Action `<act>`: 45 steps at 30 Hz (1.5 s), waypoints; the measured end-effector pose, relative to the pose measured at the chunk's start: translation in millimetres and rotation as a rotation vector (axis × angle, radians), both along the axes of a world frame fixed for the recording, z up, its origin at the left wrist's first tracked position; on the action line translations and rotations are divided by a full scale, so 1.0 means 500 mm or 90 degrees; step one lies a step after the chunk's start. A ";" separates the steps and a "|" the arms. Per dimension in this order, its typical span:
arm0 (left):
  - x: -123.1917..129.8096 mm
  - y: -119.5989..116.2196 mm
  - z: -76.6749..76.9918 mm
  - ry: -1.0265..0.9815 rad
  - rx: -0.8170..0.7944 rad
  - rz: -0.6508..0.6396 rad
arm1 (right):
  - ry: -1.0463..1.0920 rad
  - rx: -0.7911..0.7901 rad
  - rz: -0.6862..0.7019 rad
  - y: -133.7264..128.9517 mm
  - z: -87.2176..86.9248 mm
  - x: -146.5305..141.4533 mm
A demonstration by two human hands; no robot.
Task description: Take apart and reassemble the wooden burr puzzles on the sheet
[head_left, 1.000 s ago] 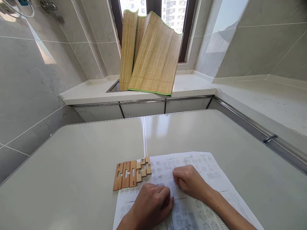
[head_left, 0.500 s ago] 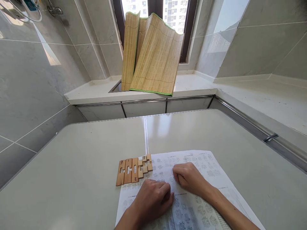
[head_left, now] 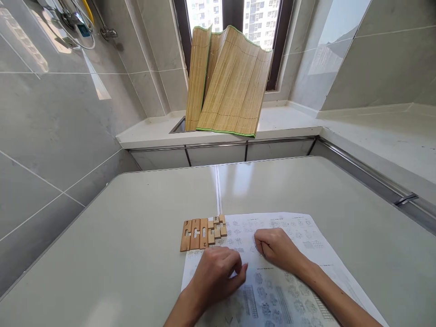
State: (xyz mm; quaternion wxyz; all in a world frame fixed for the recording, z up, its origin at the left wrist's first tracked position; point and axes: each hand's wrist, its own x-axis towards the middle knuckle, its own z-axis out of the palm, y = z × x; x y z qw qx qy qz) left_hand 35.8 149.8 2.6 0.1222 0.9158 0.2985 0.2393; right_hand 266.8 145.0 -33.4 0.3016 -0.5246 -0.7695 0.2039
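A pale, glossy counter [head_left: 143, 236] spreads across most of the view, with a thin seam running down its middle from 12 o'clock. Beyond its far edge is a white window ledge [head_left: 150, 131]. On that ledge, at about 12 o'clock from the sheet, a folded bamboo mat [head_left: 235, 81] with green edging stands in front of a window [head_left: 204, 13].

The printed paper sheet [head_left: 262, 290] lies flat on the near part of the counter, covered in rows of small grey figures. Both hands are over it. The left hand [head_left: 218, 274] is loosely curled — a narrow gap shows between thumb and forefinger. The right hand [head_left: 277, 245], at 2 o'clock from the left one, is closed in a fist on the sheet; what its palm side may cover, I cannot tell.

At 11 o'clock from the left hand, three slotted wooden pieces [head_left: 195, 240] lie side by side across the sheet's far left corner, partly on the bare counter. The middle one is marked 1, the right one 2. Just beside them, at 3 o'clock — and the smallest things here — sit the paler wooden blocks [head_left: 217, 233], fitted together in stepped rows.
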 end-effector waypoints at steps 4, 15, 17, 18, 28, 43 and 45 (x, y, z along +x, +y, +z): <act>-0.052 -0.008 0.027 -0.077 0.027 0.171 | -0.003 -0.006 -0.003 -0.002 0.002 -0.002; -0.127 0.032 -0.005 0.057 -0.028 0.354 | -0.008 -0.016 -0.003 -0.007 0.012 0.002; -0.127 0.039 -0.010 0.098 -0.049 0.340 | -0.003 -0.025 -0.003 -0.008 0.011 0.003; -0.127 0.041 -0.011 0.116 -0.055 0.332 | -0.002 -0.029 -0.004 -0.009 0.011 0.004; -0.118 0.042 -0.016 0.135 -0.027 0.345 | -0.002 -0.030 -0.017 -0.006 0.008 0.006; -0.146 -0.021 -0.007 0.155 -0.044 0.367 | 0.007 -0.028 -0.018 -0.008 0.008 0.006; -0.156 -0.044 -0.003 0.172 -0.052 0.364 | 0.008 -0.028 -0.020 -0.009 0.009 0.005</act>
